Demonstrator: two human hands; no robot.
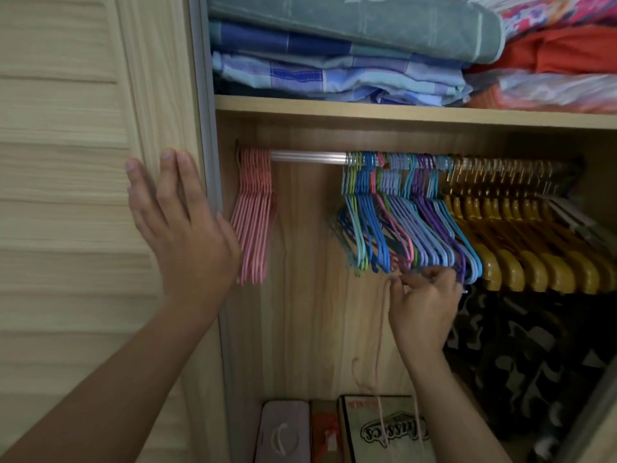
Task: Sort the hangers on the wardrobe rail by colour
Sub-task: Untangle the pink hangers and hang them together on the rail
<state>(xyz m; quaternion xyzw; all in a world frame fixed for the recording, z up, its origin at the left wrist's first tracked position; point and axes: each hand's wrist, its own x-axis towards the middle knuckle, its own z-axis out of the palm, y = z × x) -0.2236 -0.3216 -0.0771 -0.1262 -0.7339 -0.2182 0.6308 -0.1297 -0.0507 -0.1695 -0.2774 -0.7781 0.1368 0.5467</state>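
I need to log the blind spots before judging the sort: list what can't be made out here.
- Head view: what the right hand pinches, blurred; a pink hanger seems to dangle below.
- Rail's right end, hidden behind yellow hangers.
- Dark patterned garment, cut off by frame edge.
- Left hand contact with door, unclear.

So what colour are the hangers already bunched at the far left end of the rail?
Pink: the bunched hangers on the rail, seen in the head view.
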